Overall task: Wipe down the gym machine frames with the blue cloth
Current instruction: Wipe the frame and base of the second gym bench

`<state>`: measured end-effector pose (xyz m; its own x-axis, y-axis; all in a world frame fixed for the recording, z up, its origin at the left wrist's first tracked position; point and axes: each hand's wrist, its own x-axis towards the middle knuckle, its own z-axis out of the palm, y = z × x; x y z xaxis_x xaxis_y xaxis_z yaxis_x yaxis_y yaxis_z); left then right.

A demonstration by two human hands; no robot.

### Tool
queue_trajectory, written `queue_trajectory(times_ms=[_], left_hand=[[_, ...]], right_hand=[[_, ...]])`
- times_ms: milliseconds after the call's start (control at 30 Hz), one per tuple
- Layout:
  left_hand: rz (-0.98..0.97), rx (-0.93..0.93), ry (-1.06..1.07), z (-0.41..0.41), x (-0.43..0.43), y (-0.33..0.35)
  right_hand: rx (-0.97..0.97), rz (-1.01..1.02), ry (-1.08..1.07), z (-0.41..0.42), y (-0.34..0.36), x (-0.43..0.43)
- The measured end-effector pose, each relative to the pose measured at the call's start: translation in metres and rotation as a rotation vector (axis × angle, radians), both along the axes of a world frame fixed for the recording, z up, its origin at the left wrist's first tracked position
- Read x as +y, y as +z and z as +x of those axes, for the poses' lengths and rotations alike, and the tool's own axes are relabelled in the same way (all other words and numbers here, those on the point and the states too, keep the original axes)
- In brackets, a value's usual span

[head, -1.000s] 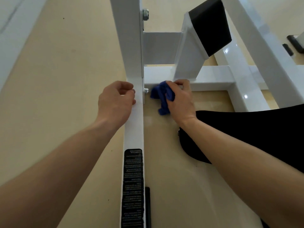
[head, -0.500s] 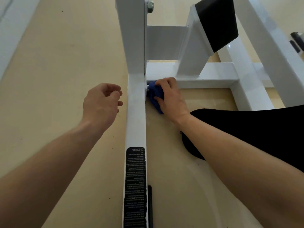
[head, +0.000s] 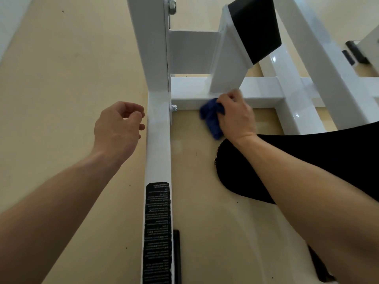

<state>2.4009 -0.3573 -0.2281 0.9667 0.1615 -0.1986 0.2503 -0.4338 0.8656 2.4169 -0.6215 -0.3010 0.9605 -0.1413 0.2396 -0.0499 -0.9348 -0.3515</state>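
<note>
While our right hand [head: 235, 117] grips the bunched cloth [head: 211, 119] against the crossbar's [head: 188, 93] front edge, right of the bolt [head: 174, 108], our left hand [head: 117, 128] hangs left of the bolt, loosely curled and holding nothing. To wipe well, we judge the cloth should spread flatter, press evenly, and run in long strokes away from the bolt, catching the corner under the post [head: 225, 78].
</note>
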Motion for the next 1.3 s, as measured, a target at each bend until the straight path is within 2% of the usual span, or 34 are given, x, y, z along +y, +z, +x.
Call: queue_trajectory(times_ms=[100, 267, 400, 533, 700, 1067, 1300], left_hand=[[0.052, -0.013, -0.002, 0.000, 0.004, -0.002], [0.156, -0.119, 0.006, 0.001, -0.006, 0.005], [0.227, -0.220, -0.041, 0.000, -0.025, 0.014], [0.249, -0.259, -0.103, -0.003, -0.039, 0.014], [0.241, -0.247, -0.101, -0.005, -0.040, 0.014], [0.124, -0.191, -0.021, 0.000, -0.036, 0.017], [0.069, -0.189, -0.007, 0.003, -0.047, 0.016]], right_hand=[[-0.048, 0.026, -0.102, -0.008, 0.005, -0.026], [-0.067, 0.131, -0.099, -0.004, 0.005, -0.002], [-0.006, 0.142, -0.080, -0.008, 0.010, -0.021], [0.003, 0.173, -0.273, -0.016, 0.013, -0.065], [0.034, 0.156, -0.332, -0.017, 0.017, -0.071], [-0.063, 0.426, -0.256, -0.026, -0.001, -0.040], [-0.105, 0.428, -0.439, -0.006, -0.004, -0.029]])
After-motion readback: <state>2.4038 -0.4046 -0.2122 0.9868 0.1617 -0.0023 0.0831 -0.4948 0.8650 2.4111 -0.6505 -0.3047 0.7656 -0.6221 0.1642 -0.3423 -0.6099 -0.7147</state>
